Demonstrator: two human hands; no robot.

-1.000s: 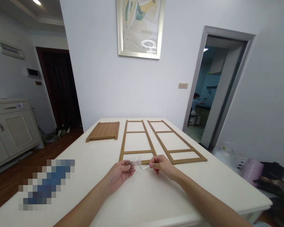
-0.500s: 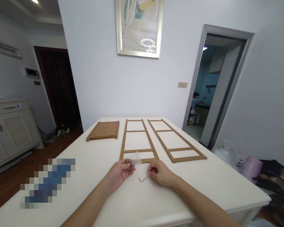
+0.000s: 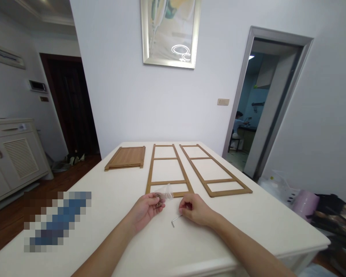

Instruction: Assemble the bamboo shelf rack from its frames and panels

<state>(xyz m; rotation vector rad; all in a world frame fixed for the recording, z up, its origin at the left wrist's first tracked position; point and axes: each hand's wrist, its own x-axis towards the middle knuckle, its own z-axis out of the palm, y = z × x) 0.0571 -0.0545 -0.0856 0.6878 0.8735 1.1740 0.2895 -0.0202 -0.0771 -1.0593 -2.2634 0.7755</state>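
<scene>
A small clear plastic bag (image 3: 167,192) with brownish hardware, probably screws, is pinched in my left hand (image 3: 148,209). My right hand (image 3: 194,210) is closed on a thin L-shaped hex key (image 3: 175,220), whose bent end sticks out to the left, just above or on the white table (image 3: 150,250); I cannot tell which. Beyond my hands lie two brown wooden frames with crossbars, the middle frame (image 3: 187,177) and the right frame (image 3: 225,181). The bag overlaps the middle frame's near end in view.
Stacked wooden slatted panels (image 3: 126,157) lie at the table's far left. A blurred blue item (image 3: 62,217) is at the left edge. A pink bin (image 3: 305,206) and clutter stand right of the table. A person (image 3: 239,122) sits beyond the doorway.
My right hand has drawn the hex key away from the bag, and its bent end now points down toward the table. My left hand stays nearly in place, the bag's top flaring upward.
</scene>
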